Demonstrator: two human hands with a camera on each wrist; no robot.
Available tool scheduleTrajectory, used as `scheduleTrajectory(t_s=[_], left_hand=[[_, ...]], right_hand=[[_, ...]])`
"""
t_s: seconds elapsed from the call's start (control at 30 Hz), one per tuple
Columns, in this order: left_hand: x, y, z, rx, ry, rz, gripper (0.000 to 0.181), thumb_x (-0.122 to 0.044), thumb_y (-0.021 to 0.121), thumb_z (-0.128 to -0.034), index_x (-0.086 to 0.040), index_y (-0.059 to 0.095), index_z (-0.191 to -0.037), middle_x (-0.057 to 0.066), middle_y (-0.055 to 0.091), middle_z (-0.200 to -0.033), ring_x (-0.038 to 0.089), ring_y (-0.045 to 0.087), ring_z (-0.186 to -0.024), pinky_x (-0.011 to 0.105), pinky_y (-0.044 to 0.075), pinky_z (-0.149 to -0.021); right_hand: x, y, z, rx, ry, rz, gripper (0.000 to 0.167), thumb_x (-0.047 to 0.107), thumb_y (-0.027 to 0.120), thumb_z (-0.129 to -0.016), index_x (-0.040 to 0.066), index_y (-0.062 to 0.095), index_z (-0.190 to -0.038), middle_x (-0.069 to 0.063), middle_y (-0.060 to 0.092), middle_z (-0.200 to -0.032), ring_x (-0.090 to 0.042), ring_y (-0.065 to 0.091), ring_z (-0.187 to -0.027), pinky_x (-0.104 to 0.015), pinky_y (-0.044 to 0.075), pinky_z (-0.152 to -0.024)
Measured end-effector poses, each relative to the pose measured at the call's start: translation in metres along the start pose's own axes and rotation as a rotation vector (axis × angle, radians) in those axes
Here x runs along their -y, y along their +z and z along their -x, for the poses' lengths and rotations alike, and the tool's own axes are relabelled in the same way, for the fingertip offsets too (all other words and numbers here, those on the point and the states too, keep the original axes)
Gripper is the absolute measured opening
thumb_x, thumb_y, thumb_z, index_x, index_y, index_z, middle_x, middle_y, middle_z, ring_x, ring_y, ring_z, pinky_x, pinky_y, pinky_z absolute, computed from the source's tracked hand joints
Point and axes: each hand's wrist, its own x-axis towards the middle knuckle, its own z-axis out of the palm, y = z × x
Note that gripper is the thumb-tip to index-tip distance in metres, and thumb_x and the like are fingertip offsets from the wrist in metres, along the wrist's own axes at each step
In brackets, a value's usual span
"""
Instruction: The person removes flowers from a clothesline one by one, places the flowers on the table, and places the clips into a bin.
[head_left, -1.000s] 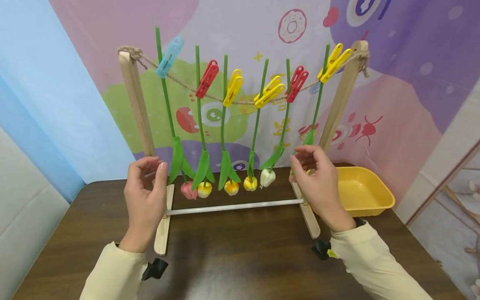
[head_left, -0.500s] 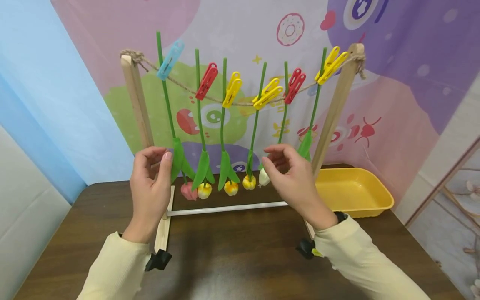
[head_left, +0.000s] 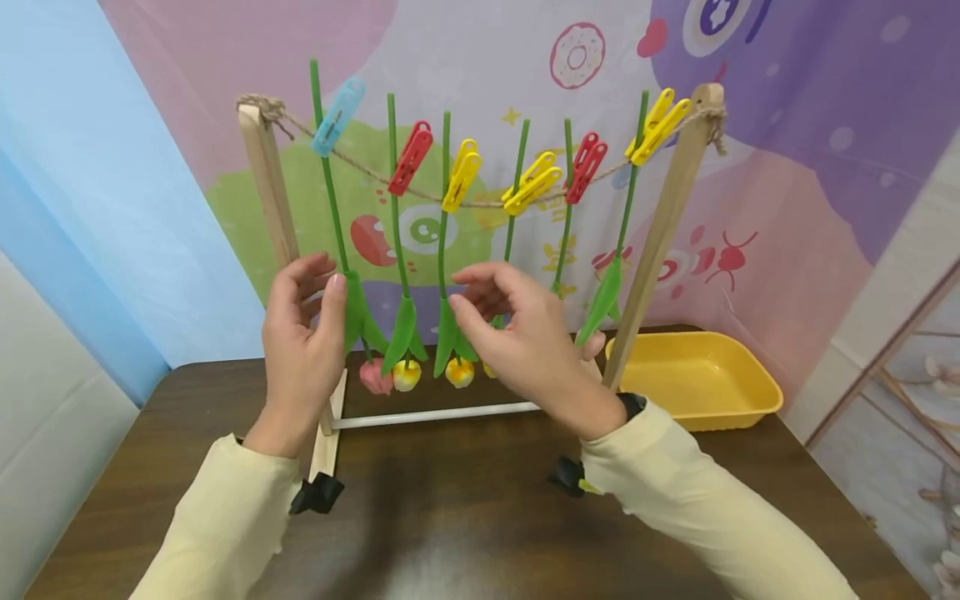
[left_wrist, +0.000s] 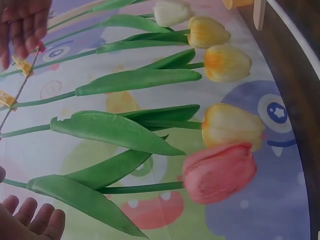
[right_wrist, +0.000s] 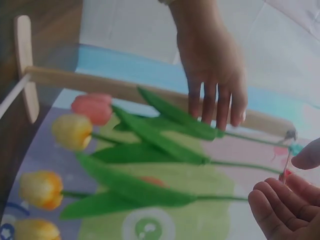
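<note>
While six artificial tulips (head_left: 460, 372) hung head-down from the twine line (head_left: 480, 205), both hands stood below it. Head view: the left hand (head_left: 303, 342) lay beside the pink tulip (head_left: 376, 377), under the line's left end, and the right hand (head_left: 517, 342) under its middle; both had thumb and fingers parted, gripping nothing. A light-blue clothespin (head_left: 337, 117) fixed the pink tulip to the line; a yellow tray (head_left: 690, 379) sat below its right end. Left wrist view: the white tulip (left_wrist: 172, 12) hung below the line, and neither hand's visible fingers enclosed anything. Right wrist view: the left hand's fingers reached downward below the line, near the pink tulip; contact could not be told. A sideways brush might have worked a stem out of its clothespin; a tug on the line might have tipped the wooden frame (head_left: 663, 242).
</note>
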Motion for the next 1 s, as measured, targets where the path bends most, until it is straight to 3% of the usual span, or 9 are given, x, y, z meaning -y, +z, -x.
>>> scheduleTrajectory(t_s=[0.13, 0.27, 0.63, 0.83, 1.0], left_hand=[[-0.002, 0.001, -0.005, 0.005, 0.002, -0.007, 0.035, -0.014, 0.05, -0.0961, 0.001, 0.05, -0.128, 0.012, 0.057, -0.122, 0.016, 0.054, -0.111, 0.02, 0.043, -0.091], [-0.005, 0.002, -0.009, 0.016, 0.001, -0.021, 0.037, -0.017, 0.05, -0.0965, 0.0, 0.05, -0.129, 0.01, 0.058, -0.121, 0.013, 0.054, -0.111, 0.02, 0.043, -0.091], [-0.011, 0.005, -0.015, 0.036, -0.002, -0.021, 0.037, -0.021, 0.049, -0.0974, -0.002, 0.049, -0.13, 0.009, 0.057, -0.121, 0.01, 0.053, -0.11, 0.03, 0.042, -0.095], [-0.013, 0.007, -0.019, 0.034, 0.002, -0.002, 0.037, -0.02, 0.048, -0.0975, 0.0, 0.048, -0.129, 0.013, 0.057, -0.12, 0.005, 0.052, -0.106, 0.028, 0.042, -0.093], [-0.017, 0.008, -0.024, 0.034, 0.008, -0.002, 0.039, -0.022, 0.048, -0.0976, 0.0, 0.046, -0.13, 0.012, 0.056, -0.121, 0.009, 0.053, -0.109, 0.026, 0.042, -0.093]], right_hand=[[0.011, 0.01, -0.011, 0.02, -0.034, -0.037, 0.019, 0.009, 0.062, -0.087, 0.001, 0.062, -0.105, -0.008, 0.065, -0.083, -0.011, 0.059, -0.069, -0.023, 0.05, -0.065], [0.02, 0.015, -0.021, 0.027, -0.051, -0.048, 0.02, 0.009, 0.062, -0.087, 0.0, 0.061, -0.106, -0.008, 0.065, -0.082, -0.011, 0.058, -0.068, -0.022, 0.05, -0.066], [0.036, 0.021, -0.047, 0.018, 0.033, -0.088, 0.023, 0.013, 0.061, -0.089, 0.003, 0.061, -0.109, -0.007, 0.065, -0.083, -0.011, 0.059, -0.069, -0.021, 0.049, -0.066], [0.041, 0.021, -0.055, 0.016, 0.049, -0.091, 0.023, 0.014, 0.062, -0.089, 0.003, 0.061, -0.109, -0.007, 0.065, -0.084, -0.01, 0.059, -0.07, -0.02, 0.05, -0.067], [0.049, 0.021, -0.064, 0.006, 0.03, -0.091, 0.022, 0.014, 0.061, -0.089, 0.003, 0.061, -0.108, -0.006, 0.065, -0.083, -0.009, 0.06, -0.07, -0.02, 0.05, -0.069]])
